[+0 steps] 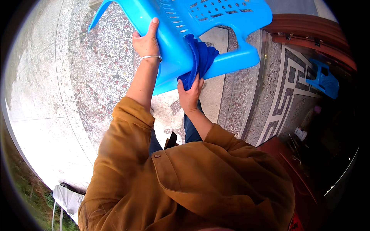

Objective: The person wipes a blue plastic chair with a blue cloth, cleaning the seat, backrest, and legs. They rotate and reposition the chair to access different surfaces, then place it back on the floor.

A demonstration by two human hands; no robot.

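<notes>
A light-blue plastic chair (170,49) with a slotted, perforated back is held up in front of me, tipped over. My left hand (147,39) grips the edge of its seat, the thumb lying on the upper face and the fingers mostly hidden behind. A bangle circles that wrist. In my right hand (190,93) is a dark-blue cloth (199,62), pinched at its lower end. The cloth lies bunched over the chair where the seat meets the armrest side, touching the plastic.
Speckled terrazzo paving (101,60) lies below. On the right, a doorway with a reddish-brown door (309,31) opens onto a patterned floor, where another blue plastic chair (323,79) stands. A white covered object (68,200) is at the lower left, near greenery.
</notes>
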